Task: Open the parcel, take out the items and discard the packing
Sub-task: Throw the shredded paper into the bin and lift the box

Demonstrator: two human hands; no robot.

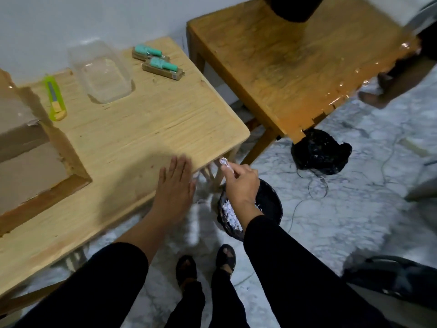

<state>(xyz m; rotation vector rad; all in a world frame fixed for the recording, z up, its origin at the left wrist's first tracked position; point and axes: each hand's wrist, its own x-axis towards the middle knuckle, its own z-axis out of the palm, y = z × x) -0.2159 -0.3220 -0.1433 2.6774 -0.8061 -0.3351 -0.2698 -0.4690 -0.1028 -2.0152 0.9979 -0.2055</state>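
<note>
1. Parcel (26, 147): brown cardboard box, far left of the light wooden table (146, 129), partly cut by frame edge. Flaps look open, inside not visible, so can't tell if empty.
2. Items out: two teal-handled pieces on card backing (157, 61) lie side by side at table's back edge. Clear plastic tray (104, 74) sits near them, empty-looking. Green box cutter (55, 98) lies betw. tray & box.
3. R hand (241, 183) off table's front corner, above black bin (272, 204) on floor; fingers pinched on small white scrap (224, 162). Looks like packing, prob. heading for bin. White bits already in bin.
4. L hand (176, 183) flat, fingers spread, palm down on table edge. Holds nothing.
5. Judgement: opening done, items out, discarding under way. Left: drop scrap, bin the tray (if packing), deal w/ box.
</note>
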